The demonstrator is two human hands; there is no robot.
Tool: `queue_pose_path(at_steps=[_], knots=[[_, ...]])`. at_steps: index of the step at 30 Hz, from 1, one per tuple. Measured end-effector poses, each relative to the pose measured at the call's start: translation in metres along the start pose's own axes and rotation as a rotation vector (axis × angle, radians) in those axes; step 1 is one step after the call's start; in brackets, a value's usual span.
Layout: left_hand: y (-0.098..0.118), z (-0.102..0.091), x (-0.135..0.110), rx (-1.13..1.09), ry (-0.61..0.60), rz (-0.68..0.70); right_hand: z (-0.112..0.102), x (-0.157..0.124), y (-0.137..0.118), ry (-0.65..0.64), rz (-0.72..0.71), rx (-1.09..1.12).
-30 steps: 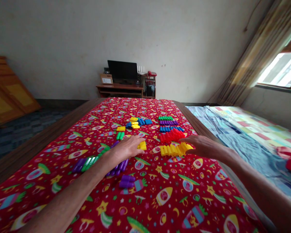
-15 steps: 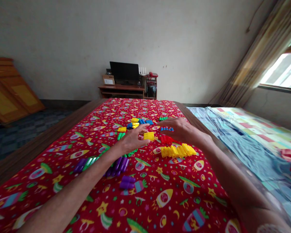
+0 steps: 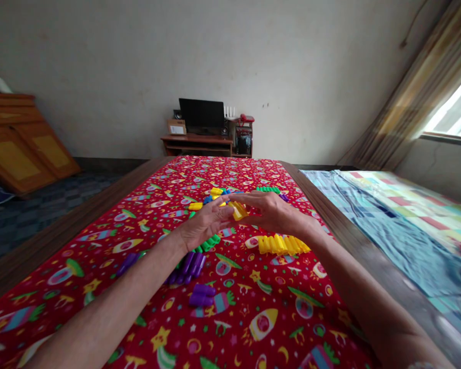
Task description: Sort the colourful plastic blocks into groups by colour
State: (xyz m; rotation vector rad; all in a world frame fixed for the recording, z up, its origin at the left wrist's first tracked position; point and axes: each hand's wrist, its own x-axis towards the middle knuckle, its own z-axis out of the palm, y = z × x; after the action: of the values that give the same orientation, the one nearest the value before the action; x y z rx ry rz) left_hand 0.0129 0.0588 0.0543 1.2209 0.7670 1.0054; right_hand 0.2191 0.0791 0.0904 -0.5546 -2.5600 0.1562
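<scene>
My left hand (image 3: pixel 207 224) and my right hand (image 3: pixel 274 211) meet above the middle of the cloth. Between their fingers is a yellow plastic block (image 3: pixel 238 210) that looks like joined tubes, tilted, and both hands grip it. A row of joined yellow blocks (image 3: pixel 283 245) lies below my right hand. Purple blocks (image 3: pixel 192 264) and green blocks (image 3: pixel 208 243) lie near my left wrist, with a purple pair (image 3: pixel 202 295) closer to me. Past my hands are loose yellow blocks (image 3: pixel 216 191) and a green row (image 3: pixel 268 189). My right hand hides the red blocks.
A red patterned cloth (image 3: pixel 261 287) covers the long wooden table (image 3: pixel 138 177). On the right is a bed (image 3: pixel 353 220) with blue and checked covers. A desk with a monitor (image 3: pixel 202 116) stands at the far wall, and a wooden cabinet (image 3: pixel 23 148) is at the left.
My right hand has moved left and closed on the yellow block in my left hand. The block has tilted. The whole view has shifted slightly.
</scene>
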Motion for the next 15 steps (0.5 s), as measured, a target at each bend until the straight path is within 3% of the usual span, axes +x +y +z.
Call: queue_pose_path(at_steps=[5,9,15], knots=[[-0.002,0.005,0.001,-0.024,-0.036,0.008,-0.003,0.001,-0.001,-0.020,0.036,-0.003],[-0.007,0.006,0.003,0.050,0.032,-0.017,-0.014,-0.007,0.005,-0.055,0.144,-0.049],[-0.011,-0.002,0.005,0.153,0.061,-0.037,-0.035,-0.041,0.011,-0.254,0.238,-0.190]])
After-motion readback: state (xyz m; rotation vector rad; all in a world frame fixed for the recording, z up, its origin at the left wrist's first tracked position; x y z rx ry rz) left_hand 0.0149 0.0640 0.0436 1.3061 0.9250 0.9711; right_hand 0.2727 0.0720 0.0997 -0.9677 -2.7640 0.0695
